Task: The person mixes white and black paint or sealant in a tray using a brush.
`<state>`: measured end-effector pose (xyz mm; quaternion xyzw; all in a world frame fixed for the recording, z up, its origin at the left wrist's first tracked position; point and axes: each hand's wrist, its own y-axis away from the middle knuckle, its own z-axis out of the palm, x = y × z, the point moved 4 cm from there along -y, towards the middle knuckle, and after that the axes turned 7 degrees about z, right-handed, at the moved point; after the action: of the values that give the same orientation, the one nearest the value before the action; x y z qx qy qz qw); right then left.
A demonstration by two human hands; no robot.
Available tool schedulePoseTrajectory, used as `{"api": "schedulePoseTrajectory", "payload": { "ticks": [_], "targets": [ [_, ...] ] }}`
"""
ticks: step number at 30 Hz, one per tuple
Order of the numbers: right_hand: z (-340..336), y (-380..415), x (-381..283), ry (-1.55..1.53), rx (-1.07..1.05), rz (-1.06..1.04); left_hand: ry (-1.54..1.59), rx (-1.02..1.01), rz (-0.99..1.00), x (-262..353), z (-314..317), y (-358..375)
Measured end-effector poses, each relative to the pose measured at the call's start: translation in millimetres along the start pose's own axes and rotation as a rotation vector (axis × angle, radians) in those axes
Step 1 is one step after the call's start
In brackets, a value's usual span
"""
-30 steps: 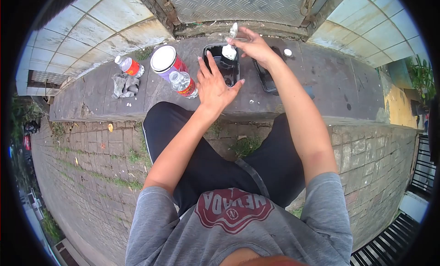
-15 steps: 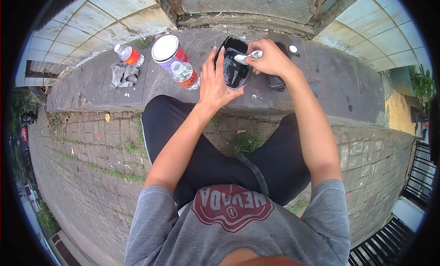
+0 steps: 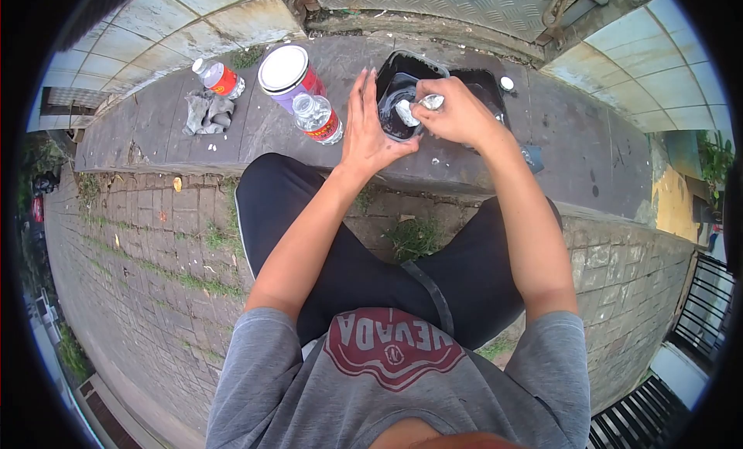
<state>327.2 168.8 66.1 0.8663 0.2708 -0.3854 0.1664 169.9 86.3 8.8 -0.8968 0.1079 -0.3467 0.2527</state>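
A black plastic tray with dark wet-looking contents lies on the ledge before me. My left hand grips its near left corner, fingers stretched along the left side and thumb along the near edge. Over the tray's right side, my right hand is closed in a pinch on a silvery spoon-like tool. The tool's whitish lower end reaches into the tray; my fingers hide its middle. Beside my right hand lies a second black tray, partly covered by that hand and forearm.
Left of the tray stand a purple-and-red can with a white lid and an open clear bottle. Farther left are a capped bottle and a crumpled grey cloth. A white cap sits at the right.
My right hand has lowered slightly, and the tool's whitish end sits lower in the tray. My left hand keeps its hold on the tray. The view has shifted a little.
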Motion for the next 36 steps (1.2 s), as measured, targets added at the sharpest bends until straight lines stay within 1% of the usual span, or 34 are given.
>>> {"api": "schedulePoseTrajectory", "payload": {
  "ticks": [1, 3, 4, 7, 9, 11, 12, 15, 17, 19, 22, 23, 26, 30, 33, 34, 36],
  "targets": [
    [-5.2, -2.8, 4.5, 0.030, 0.036, 0.054, -0.004, -0.001, 0.006, 0.1, 1.7, 1.3],
    [-13.3, -7.8, 7.5, 0.127, 0.174, 0.010, -0.011, 0.000, 0.027, 0.6, 4.9, 1.2],
    [-11.9, -12.2, 12.7, 0.124, 0.198, 0.011, -0.019, -0.001, 0.034, 1.0, 5.6, 0.8],
    [0.0, -19.8, 11.9, 0.032, 0.207, -0.013, 0.005, -0.001, 0.014, 0.9, 4.0, 0.0],
    [18.7, -23.6, 20.3, -0.117, 0.125, 0.006, -0.004, -0.001, 0.007, 0.4, 4.1, 0.6],
    [29.9, -20.3, 22.6, -0.181, 0.056, -0.053, 0.005, 0.023, 0.019, -2.2, 5.3, 0.4],
    [29.7, -14.3, 17.4, -0.376, -0.021, 0.078, -0.002, 0.016, 0.028, -1.9, 5.2, 1.1],
    [7.7, -6.5, 13.2, -0.312, -0.022, 0.317, 0.016, -0.007, -0.012, 0.9, 3.9, 1.4],
    [-4.8, -9.4, 22.2, -0.298, 0.151, 0.314, -0.010, -0.017, -0.022, 3.6, 2.4, 1.1],
    [-9.9, -16.6, 30.0, -0.182, 0.280, 0.265, -0.010, -0.012, -0.018, 3.7, 4.1, 1.9],
    [5.5, -24.3, 33.6, -0.399, 0.275, 0.262, -0.005, -0.010, -0.019, 2.7, 4.1, 1.8],
    [12.0, -23.3, 32.4, -0.441, 0.222, 0.235, -0.003, -0.006, -0.017, 2.6, 4.3, 1.4],
    [24.8, -15.5, 26.8, -0.366, 0.058, 0.184, -0.018, -0.011, -0.038, -0.6, 5.1, 1.4],
    [9.2, -5.2, 16.7, -0.399, 0.077, 0.240, -0.008, -0.076, -0.033, 10.3, -3.1, 3.2],
    [4.8, -8.5, 23.7, -0.405, 0.086, 0.260, -0.220, -0.239, 0.026, 40.2, -28.8, 6.8],
    [4.7, -9.5, 23.0, -0.407, 0.083, 0.252, -0.279, -0.122, 0.140, 56.6, -48.3, 4.7],
    [4.0, -10.4, 14.6, -0.316, 0.055, 0.255, -0.233, -0.494, -0.285, 66.7, -85.1, -7.6]
  ]
}}
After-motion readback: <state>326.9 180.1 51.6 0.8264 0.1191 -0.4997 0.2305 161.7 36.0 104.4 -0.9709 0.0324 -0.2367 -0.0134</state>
